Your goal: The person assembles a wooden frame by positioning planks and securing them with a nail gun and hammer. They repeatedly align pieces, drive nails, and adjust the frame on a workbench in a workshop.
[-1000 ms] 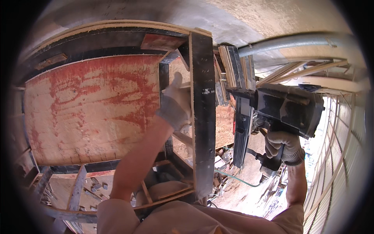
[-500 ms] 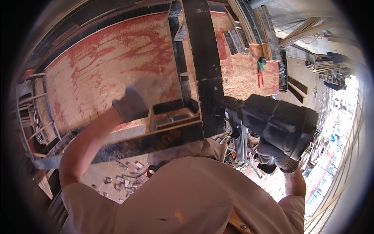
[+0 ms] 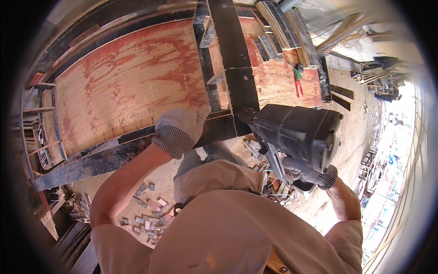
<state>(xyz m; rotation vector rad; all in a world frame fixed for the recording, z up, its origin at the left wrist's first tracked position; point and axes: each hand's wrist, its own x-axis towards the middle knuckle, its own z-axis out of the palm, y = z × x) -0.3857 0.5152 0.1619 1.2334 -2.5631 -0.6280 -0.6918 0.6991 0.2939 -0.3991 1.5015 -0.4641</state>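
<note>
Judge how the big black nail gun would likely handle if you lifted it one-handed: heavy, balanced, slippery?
The nail gun probably feels heavy for its size: its black body looks bulky and dwarfs the gloved right hand gripping its handle. It likely pulls nose-down, since most bulk sits ahead of the grip. Slipping seems unlikely given the glove.

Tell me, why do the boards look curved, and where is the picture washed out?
Head view: fisheye bends the plywood panel and dark plank toward the rim; sunlight blows out the right edge beyond the nail gun; the right hand sits shadowed beneath it.
</note>
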